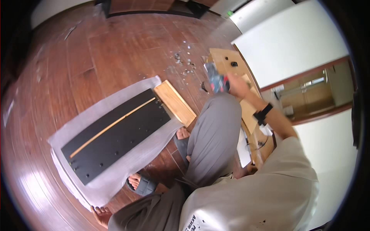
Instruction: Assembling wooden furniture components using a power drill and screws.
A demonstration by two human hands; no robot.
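My right hand [239,87] is closed around a blue and red cordless drill [216,80], somewhat blurred, beyond my raised right knee. Low at the left, my left hand [101,216] has its fingers apart and holds nothing that I can see. It is nearest to the edge of a whitish foam sheet [102,189]; whether it touches the sheet I cannot tell. On that sheet lies a black panel [123,134] with a narrow wooden strip [111,128] along it and several small fittings. A light wooden board [175,103] sits at the panel's far right end.
Loose screws and metal fittings [187,63] are scattered on the brown plank floor [108,54]. Flattened cardboard [221,56] lies at the right, bearing small black parts [233,64]. My sandalled foot [144,184] is beside the foam sheet. Dark furniture [142,7] stands far back.
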